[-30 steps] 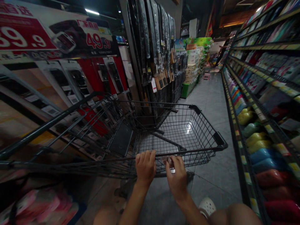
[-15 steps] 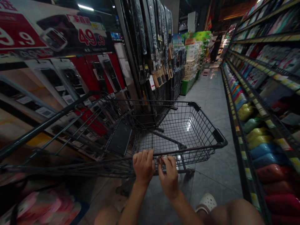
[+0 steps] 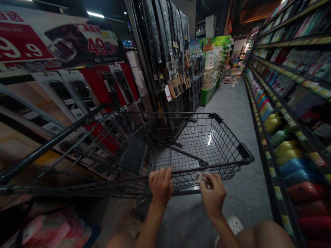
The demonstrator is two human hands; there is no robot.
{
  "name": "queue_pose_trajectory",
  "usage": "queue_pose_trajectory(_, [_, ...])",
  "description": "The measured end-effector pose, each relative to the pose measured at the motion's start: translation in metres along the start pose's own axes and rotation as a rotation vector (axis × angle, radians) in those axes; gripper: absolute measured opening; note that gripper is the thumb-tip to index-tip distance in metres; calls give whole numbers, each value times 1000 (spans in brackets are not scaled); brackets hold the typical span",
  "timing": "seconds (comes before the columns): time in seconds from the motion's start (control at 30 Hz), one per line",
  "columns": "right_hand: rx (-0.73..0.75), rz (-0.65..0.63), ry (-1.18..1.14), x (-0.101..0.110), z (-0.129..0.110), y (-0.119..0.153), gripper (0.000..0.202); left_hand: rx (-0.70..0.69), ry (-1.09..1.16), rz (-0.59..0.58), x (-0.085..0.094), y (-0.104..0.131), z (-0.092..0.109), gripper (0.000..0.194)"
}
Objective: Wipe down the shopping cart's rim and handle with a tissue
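Note:
A dark wire shopping cart (image 3: 201,167) stands sideways before me, its basket holding nothing I can see. My left hand (image 3: 161,186) is closed over the near top rail of the basket, fingers wrapped round it. Farther right along the same rail, my right hand (image 3: 213,193) pinches a small crumpled white wipe (image 3: 199,177) against the wire. Part of the wipe is hidden by my fingers. The cart's push handle (image 3: 51,141) reaches out to the left, away from both hands.
On the left, a rack of packaged belts (image 3: 124,86) hangs under a price sign (image 3: 100,44). Shelves of rolled, coloured textiles (image 3: 297,168) line the right side. Between them a grey tiled aisle (image 3: 230,100) runs back past stacked green-topped boxes (image 3: 212,65). A pink and white bundle (image 3: 49,227) lies at lower left.
My right hand has slid to the right along the rail with the white wipe, away from my left hand. My left hand keeps its hold on the rail.

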State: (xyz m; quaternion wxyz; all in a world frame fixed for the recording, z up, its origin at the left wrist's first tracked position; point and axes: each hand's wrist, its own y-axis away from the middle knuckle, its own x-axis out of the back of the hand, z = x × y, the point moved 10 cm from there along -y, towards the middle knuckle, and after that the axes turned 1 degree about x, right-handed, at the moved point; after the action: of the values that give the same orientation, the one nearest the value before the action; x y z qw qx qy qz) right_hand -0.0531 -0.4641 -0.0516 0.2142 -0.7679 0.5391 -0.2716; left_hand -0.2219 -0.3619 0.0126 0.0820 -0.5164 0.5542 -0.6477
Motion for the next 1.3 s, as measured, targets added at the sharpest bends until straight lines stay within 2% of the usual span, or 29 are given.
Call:
queue_pose_trajectory(0.1, [-68, 25, -5, 4, -5, -3, 4, 1, 8, 15, 1, 0, 1, 24])
queue_pose_trajectory(0.23, [-85, 7, -57, -20, -29, 11, 6, 4, 12, 17, 2, -1, 2, 23])
queue_pose_trajectory(0.4, [15, -25, -124, -57, -68, 34, 14, -29, 20, 21, 2, 2, 1, 22])
queue_pose_trajectory(0.5, [107, -48, -140, -64, -78, 38, 17, -40, 27, 10, 0, 4, 0, 23])
queue_pose_trajectory(0.6, [178, -109, -136, -64, -76, 35, 15, -35, 26, -1, -1, 4, -2, 21])
queue_pose_trajectory(0.73, [210, -124, -110, -56, -65, 31, 15, -31, 23, 2, 0, 3, -1, 19])
queue_pose_trajectory(0.87, [167, -58, -65, -41, -43, 27, 7, -22, 19, 13, 2, 0, 0, 21])
queue_pose_trajectory(1.1, [-89, 163, 59, 11, 24, 0, 9, -28, 21, 19, 2, 1, 0, 24])
queue_pose_trajectory(1.3, [-276, 322, 41, 51, 52, -25, 13, -29, 15, 6, -3, 5, -2, 25])
